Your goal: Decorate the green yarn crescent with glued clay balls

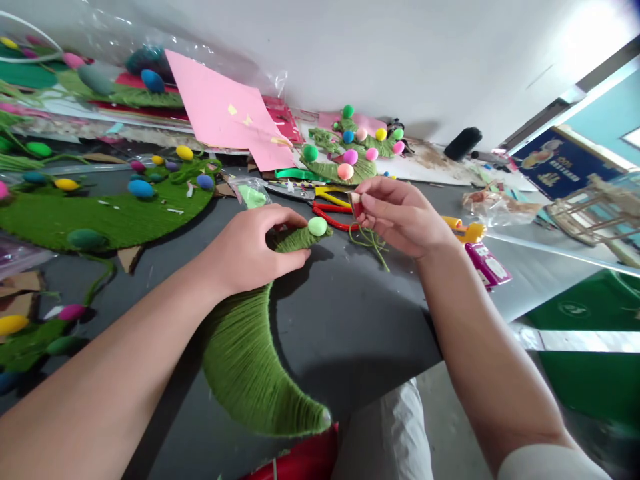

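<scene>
- Green yarn-wrapped crescent [245, 360], lying along the dark grey tabletop [350, 313] in front of the person; the left hand and wrist cover part of its upper half, and whether its lower tip overhangs the table edge is hard to tell.
- Left hand [255, 250]: holds the crescent near its upper end, thumb on one side and fingers on the other; the other fingertips are hidden.
- Pale green egg-shaped ball [317, 226]: at the upper tip, just beyond the left fingertips; how it is fixed there cannot be seen.
- Right hand [400, 213]: thumb and fingers pinched on a small red-and-whitish piece [356, 203], mostly masked by the fingers, so what it is stays unclear.
- Loose green yarn strands [373, 243]: just below the right hand, their upper ends hidden.
- Red-handled and yellow-handled metal tools [333, 207]: behind the hands, overlapping, partly screened by the right fingers.
- Yellow plastic object [467, 230]: partly behind the right wrist, near a purple-and-white box [487, 265].
- Wide green yarn-covered panel [125, 220] with coloured balls: cut off at the left edge.
- Glossy red object [305, 460]: below the crescent's lower tip, cropped by the bottom edge.
</scene>
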The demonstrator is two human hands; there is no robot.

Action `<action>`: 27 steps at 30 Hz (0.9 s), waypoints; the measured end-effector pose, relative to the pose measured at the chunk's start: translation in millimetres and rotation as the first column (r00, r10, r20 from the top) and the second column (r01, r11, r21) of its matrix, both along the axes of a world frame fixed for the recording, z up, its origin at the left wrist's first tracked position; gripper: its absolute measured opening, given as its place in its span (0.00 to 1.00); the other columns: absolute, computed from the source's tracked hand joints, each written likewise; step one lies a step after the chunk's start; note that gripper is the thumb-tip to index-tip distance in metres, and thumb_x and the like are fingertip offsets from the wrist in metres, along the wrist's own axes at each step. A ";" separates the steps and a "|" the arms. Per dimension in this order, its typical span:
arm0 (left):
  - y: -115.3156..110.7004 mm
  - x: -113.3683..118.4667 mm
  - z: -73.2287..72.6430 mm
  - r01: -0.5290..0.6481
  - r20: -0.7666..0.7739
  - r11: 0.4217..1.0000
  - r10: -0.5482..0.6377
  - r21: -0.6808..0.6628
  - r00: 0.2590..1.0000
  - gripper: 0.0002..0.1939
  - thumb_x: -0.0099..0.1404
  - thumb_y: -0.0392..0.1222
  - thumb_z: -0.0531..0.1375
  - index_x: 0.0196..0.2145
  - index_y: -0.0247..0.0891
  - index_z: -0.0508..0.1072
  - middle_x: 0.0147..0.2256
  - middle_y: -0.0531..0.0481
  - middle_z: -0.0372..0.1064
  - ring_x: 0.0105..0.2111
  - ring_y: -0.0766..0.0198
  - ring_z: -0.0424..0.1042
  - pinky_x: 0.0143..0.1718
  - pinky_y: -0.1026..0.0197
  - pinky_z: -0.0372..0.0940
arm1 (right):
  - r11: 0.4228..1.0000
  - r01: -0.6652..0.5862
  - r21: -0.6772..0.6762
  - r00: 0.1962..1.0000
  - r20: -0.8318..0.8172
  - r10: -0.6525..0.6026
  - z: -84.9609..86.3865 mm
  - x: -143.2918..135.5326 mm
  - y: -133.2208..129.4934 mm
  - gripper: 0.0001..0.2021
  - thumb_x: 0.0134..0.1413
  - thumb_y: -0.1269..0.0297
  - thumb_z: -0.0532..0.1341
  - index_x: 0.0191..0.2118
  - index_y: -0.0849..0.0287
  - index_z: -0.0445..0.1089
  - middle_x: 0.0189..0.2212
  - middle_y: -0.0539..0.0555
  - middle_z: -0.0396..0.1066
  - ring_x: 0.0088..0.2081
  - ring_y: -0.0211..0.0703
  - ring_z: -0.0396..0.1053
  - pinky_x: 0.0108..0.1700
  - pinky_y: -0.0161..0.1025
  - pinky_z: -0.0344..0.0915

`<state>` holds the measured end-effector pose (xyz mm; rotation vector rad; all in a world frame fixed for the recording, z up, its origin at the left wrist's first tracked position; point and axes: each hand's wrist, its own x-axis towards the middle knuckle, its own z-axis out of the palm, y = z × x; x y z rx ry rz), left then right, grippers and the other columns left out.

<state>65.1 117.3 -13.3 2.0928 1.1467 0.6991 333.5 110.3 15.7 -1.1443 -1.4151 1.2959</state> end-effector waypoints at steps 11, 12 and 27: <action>-0.2 -1.4 1.4 -0.009 0.045 1.000 0.009 0.009 0.999 0.17 0.58 0.51 0.69 0.45 0.45 0.82 0.45 0.51 0.82 0.45 0.52 0.78 0.50 0.52 0.71 | 0.966 -0.204 -0.157 0.966 -0.195 0.172 -11.6 -6.5 3.3 0.12 0.55 0.64 0.76 0.44 0.57 0.80 0.34 0.50 0.79 0.30 0.32 0.73 0.36 0.29 0.73; -0.3 -1.4 1.5 -0.015 0.051 1.000 0.014 0.016 0.999 0.17 0.59 0.51 0.69 0.45 0.45 0.82 0.45 0.51 0.82 0.45 0.52 0.78 0.50 0.53 0.71 | 0.965 -0.198 -0.171 0.962 -0.222 0.158 -11.5 -8.1 3.4 0.12 0.54 0.65 0.77 0.44 0.57 0.80 0.35 0.50 0.79 0.31 0.32 0.74 0.37 0.30 0.74; -1.2 0.1 4.9 -0.121 0.135 0.993 0.120 -0.003 0.984 0.19 0.58 0.50 0.69 0.47 0.43 0.81 0.47 0.49 0.82 0.46 0.52 0.78 0.50 0.52 0.71 | 0.946 -0.219 -0.238 0.935 -0.329 0.134 -17.1 -22.9 4.4 0.12 0.54 0.59 0.77 0.37 0.58 0.77 0.30 0.49 0.75 0.30 0.32 0.71 0.33 0.28 0.71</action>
